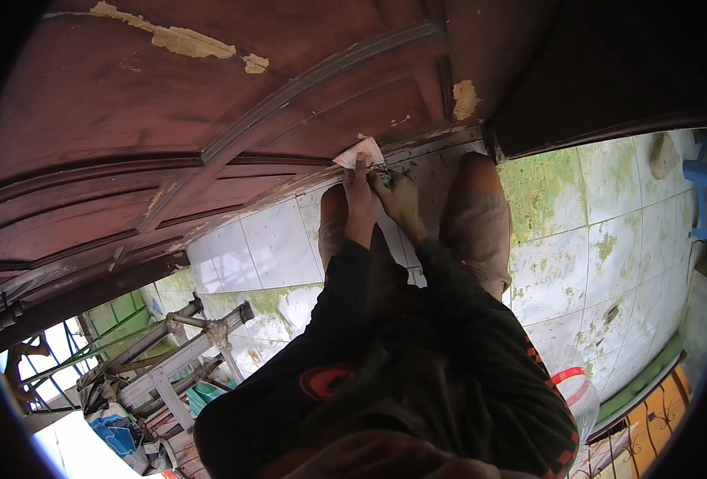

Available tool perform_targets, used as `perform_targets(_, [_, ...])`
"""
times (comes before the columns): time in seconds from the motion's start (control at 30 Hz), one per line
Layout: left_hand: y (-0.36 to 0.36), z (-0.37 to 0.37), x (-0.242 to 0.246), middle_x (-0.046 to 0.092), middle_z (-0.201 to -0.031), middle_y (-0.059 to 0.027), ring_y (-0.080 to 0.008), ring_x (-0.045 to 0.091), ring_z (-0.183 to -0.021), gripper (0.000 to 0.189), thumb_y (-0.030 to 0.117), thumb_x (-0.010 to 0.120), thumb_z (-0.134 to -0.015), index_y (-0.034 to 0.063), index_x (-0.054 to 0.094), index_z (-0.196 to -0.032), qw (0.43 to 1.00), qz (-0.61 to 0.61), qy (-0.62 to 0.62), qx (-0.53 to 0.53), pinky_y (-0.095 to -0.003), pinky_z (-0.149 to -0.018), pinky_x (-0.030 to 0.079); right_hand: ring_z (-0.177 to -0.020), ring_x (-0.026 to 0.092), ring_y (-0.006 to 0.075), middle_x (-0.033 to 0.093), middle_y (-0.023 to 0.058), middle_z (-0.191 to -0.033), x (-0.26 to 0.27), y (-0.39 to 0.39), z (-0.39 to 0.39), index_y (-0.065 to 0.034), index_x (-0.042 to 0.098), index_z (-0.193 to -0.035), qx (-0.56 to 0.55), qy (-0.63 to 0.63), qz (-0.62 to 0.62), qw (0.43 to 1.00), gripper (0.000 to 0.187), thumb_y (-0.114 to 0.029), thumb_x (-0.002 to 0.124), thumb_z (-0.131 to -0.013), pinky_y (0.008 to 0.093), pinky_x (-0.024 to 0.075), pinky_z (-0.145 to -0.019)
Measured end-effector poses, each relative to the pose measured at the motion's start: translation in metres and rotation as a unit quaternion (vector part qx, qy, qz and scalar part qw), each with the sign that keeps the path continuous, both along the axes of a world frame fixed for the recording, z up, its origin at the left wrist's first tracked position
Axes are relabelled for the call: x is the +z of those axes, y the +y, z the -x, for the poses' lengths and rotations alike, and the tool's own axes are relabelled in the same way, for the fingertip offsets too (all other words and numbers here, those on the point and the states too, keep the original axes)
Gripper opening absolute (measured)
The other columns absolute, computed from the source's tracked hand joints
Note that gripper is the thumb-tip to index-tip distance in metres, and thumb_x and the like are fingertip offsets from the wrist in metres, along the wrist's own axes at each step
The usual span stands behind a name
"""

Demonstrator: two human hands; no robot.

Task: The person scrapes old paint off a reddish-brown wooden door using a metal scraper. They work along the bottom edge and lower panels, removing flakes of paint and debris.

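My left hand (358, 194) holds a pale, roughly triangular flat piece (358, 154), its thumb pressed along the face. Smears mark that piece, and its material cannot be made out. Close beside it, my right hand (402, 196) is closed around a small greenish-grey object (383, 176), mostly hidden by the fingers. Both hands are between my knees, low in front of a reddish-brown panelled wooden door (341, 114). The flat piece overlaps the door's bottom edge in view; whether it touches cannot be told. Tan filler patches (193, 42) show on the door, one (465, 100) near its lower corner.
White floor tiles (614, 251) with green stains spread to the right. An aluminium ladder (168, 383) lies at lower left by a crumpled bag (123, 437). A clear plastic container with a red band (569, 376) stands behind my right side. A blue stool (700, 179) is far right.
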State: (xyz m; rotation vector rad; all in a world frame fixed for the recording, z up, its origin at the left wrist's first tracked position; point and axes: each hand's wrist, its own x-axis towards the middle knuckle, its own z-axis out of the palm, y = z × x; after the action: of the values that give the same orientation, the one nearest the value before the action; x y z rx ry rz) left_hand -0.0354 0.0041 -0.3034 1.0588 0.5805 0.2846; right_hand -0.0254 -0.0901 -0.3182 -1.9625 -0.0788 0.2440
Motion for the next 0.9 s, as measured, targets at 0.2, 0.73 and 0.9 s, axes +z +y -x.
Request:
perform_targets(0.2, [-0.011, -0.003, 0.005, 0.063, -0.109, 0.0032, -0.0067, 0.059, -0.09, 0.03, 0.025, 0.071, -0.095, 0.0095, 0.061, -0.119, 0.999, -0.012, 0.004, 0.033, -0.0239, -0.074, 0.048, -0.1, 0.061, 0.0454, 0.07, 0.0276, -0.089, 0.001, -0.001, 0.006, 0.0022, 0.073, -0.103, -0.016, 0.042, -0.017, 0.999, 0.058, -0.053, 0.06, -0.088, 0.0489, 0.0469, -0.092])
perform_targets(0.73, [-0.014, -0.004, 0.023, 0.064, -0.102, 0.0054, -0.0033, 0.057, -0.084, 0.023, 0.025, 0.072, -0.094, 0.0121, 0.062, -0.111, 0.998, -0.002, 0.036, 0.056, -0.0209, -0.067, 0.044, -0.092, 0.065, 0.0432, 0.069, 0.0275, -0.083, -0.009, 0.0, 0.002, 0.0039, 0.074, -0.095, 0.002, 0.058, -0.03, 0.998, 0.061, -0.055, 0.062, -0.087, 0.0498, 0.0508, -0.083])
perform_targets(0.9, [-0.008, -0.003, 0.019, 0.061, -0.099, 0.0063, -0.0031, 0.054, -0.08, 0.025, 0.026, 0.073, -0.094, 0.0124, 0.062, -0.111, 0.996, 0.062, 0.032, 0.054, -0.0211, -0.066, 0.044, -0.091, 0.062, 0.0452, 0.068, 0.0276, -0.079, -0.006, -0.001, 0.005, 0.0041, 0.074, -0.096, 0.006, 0.03, -0.021, 0.999, 0.062, -0.056, 0.061, -0.088, 0.0502, 0.0502, -0.083])
